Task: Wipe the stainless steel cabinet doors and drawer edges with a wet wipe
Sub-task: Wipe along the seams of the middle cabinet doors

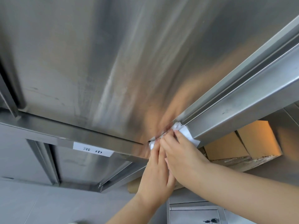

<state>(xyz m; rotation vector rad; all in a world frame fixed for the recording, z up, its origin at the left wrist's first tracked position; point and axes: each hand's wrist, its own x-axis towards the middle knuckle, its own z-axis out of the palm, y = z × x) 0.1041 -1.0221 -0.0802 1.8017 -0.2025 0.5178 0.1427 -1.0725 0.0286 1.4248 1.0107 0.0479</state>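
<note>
A large stainless steel cabinet door (100,65) fills the view, and its brushed surface reflects my hands. A crumpled white wet wipe (186,133) is wrapped over the lower corner of the door's folded edge (242,101). My right hand (182,156) presses the wipe onto that corner with straight fingers. My left hand (155,173) lies partly under the right one, and its fingertips push another part of the wipe into the gap below the door. Most of the wipe is hidden under my fingers.
A white label with printed characters (93,151) is stuck on the steel rail under the door. Brown cardboard boxes (242,143) show inside the open compartment at right. A lower steel unit with a key in its lock (210,221) stands at bottom right on a grey floor (48,204).
</note>
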